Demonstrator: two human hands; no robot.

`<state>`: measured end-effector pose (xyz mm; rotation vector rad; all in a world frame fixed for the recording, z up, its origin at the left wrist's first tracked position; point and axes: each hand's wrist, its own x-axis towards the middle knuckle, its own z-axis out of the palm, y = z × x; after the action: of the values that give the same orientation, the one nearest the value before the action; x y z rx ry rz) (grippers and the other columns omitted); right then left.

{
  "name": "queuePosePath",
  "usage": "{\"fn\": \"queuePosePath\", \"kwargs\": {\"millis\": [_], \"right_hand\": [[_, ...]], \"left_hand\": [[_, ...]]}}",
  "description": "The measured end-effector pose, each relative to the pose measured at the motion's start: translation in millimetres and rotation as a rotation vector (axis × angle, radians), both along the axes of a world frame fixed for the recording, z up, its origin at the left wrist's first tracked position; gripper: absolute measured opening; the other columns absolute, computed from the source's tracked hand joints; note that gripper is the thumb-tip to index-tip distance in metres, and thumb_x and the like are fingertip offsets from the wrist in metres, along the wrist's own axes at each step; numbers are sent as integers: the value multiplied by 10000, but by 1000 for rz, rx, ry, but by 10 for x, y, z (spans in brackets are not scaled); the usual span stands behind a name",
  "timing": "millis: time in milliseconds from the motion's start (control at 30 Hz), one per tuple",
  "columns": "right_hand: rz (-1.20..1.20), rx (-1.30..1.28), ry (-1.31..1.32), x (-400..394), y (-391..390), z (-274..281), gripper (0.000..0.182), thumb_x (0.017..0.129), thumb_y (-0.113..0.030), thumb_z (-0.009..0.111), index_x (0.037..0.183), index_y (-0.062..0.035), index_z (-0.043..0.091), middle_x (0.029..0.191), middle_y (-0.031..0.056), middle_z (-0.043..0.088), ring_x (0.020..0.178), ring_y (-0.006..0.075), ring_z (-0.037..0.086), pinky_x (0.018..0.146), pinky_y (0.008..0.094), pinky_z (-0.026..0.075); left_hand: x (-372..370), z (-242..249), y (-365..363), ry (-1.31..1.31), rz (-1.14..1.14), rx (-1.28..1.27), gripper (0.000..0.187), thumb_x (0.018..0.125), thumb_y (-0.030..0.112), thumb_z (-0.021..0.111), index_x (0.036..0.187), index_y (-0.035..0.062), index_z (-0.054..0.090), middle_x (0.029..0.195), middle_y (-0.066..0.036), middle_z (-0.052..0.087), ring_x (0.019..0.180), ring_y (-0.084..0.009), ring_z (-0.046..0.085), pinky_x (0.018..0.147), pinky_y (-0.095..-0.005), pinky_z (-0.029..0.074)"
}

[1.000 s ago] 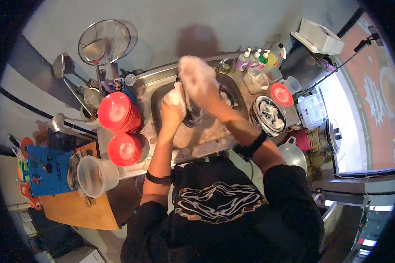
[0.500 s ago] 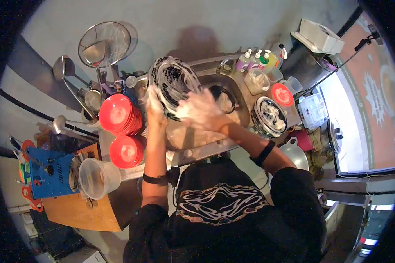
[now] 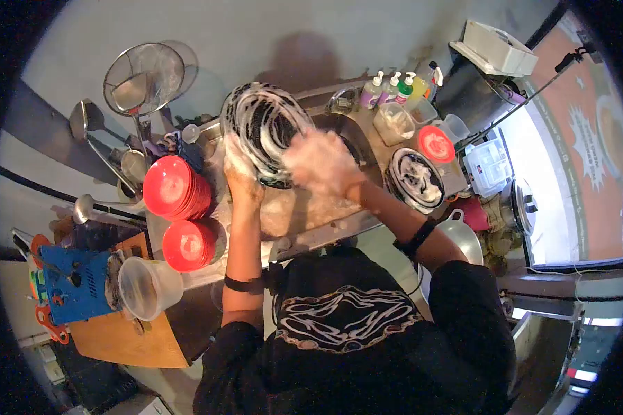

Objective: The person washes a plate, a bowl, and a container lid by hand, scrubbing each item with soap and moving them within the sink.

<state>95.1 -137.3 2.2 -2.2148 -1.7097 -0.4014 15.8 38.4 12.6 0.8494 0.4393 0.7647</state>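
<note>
My left hand (image 3: 241,171) grips the near left edge of a dark oval plate (image 3: 262,124), which is tilted up over the sink (image 3: 311,211). White suds streak the plate's face in curved bands. Against the plate's right side is my right hand (image 3: 325,164), foamy and smeared by motion. Its fingers are too blurred to show their shape or whether anything is in them. To the right of the sink lies a stack of dark oval plates (image 3: 415,181) with foam on top.
Two stacks of red bowls (image 3: 167,185) stand left of the sink, near a clear plastic tub (image 3: 149,287). Several pump bottles (image 3: 387,90) line the back right. A wire strainer (image 3: 144,77) and ladles rise at the left. A metal pan (image 3: 462,238) is at the right.
My right hand has shifted slightly over the plate, still blurred. The suds on the plate's face now form different streaks. The whole view has moved a little.
</note>
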Motion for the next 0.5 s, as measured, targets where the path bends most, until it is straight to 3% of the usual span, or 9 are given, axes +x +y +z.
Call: {"fn": "queuePosePath", "kwargs": {"millis": [33, 100, 133, 233, 267, 300, 367, 467, 500], "right_hand": [[95, 450, 115, 151, -8, 43, 381, 908, -283, 629, 1239, -98, 593, 1246, 129, 595, 1204, 355, 528, 994, 512, 402], [-39, 634, 304, 339, 88, 228, 314, 932, -220, 610, 1192, -44, 613, 1188, 171, 627, 1143, 381, 569, 1031, 459, 413], [-99, 722, 390, 381, 175, 382, 246, 940, -173, 594, 1122, -12, 633, 1149, 181, 646, 1125, 365, 589, 993, 450, 444], [-5, 674, 250, 475, 303, 619, 257, 884, -234, 623, 1087, -80, 658, 1150, 122, 656, 1111, 318, 597, 977, 457, 445], [57, 544, 282, 381, 263, 742, 183, 858, -236, 645, 974, -102, 686, 1158, 115, 654, 1118, 319, 602, 922, 410, 467], [181, 525, -103, 349, 234, 744, 191, 852, -261, 650, 972, -117, 688, 1123, 101, 662, 1096, 297, 615, 890, 397, 470], [194, 464, -146, 477, 145, 783, 181, 860, -216, 648, 1008, -117, 682, 1132, 90, 653, 1069, 289, 622, 878, 388, 476], [-109, 822, 719, 762, 216, 696, 110, 837, -81, 644, 947, -75, 646, 1071, 114, 651, 1005, 295, 625, 862, 378, 495], [-99, 828, 722, 766, 223, 663, 110, 837, -81, 644, 947, -75, 646, 1071, 114, 651, 1005, 295, 625, 862, 378, 495]], "left_hand": [[10, -68, -15, 2, 2, 0, 509, 1056, 444, 350, 1096, 22, 632, 957, -70, 658, 826, -182, 623, 743, -336, 517], [38, -229, -33, 285, 3, 705, 518, 1056, 435, 357, 981, 29, 670, 797, -59, 633, 718, -170, 570, 665, -364, 477], [-31, 54, -223, 423, -90, 751, 558, 1053, 444, 358, 855, 21, 663, 672, -74, 566, 645, -175, 498, 618, -401, 428], [160, -341, -223, 319, 159, 1604, 232, 935, 176, 498, 990, -15, 618, 766, -193, 604, 696, -356, 594, 627, -464, 466], [121, -286, -238, 413, 67, 1710, 327, 843, 69, 523, 1150, -23, 586, 836, -225, 624, 758, -419, 605, 657, -482, 488], [123, -246, -246, 418, 64, 1718, 327, 843, 69, 523, 1150, -23, 586, 836, -225, 624, 758, -419, 605, 657, -482, 488], [125, -185, -271, 217, 169, 1773, 323, 853, 54, 512, 1160, -17, 583, 829, -229, 619, 751, -416, 602, 656, -475, 491], [115, -67, -420, 470, 72, 1694, 267, 826, 50, 533, 1075, -5, 611, 807, -224, 621, 741, -422, 604, 645, -483, 489], [127, -2, -468, 577, 39, 1648, 236, 826, 53, 537, 1041, 4, 620, 795, -221, 626, 731, -426, 606, 644, -485, 490]]}}
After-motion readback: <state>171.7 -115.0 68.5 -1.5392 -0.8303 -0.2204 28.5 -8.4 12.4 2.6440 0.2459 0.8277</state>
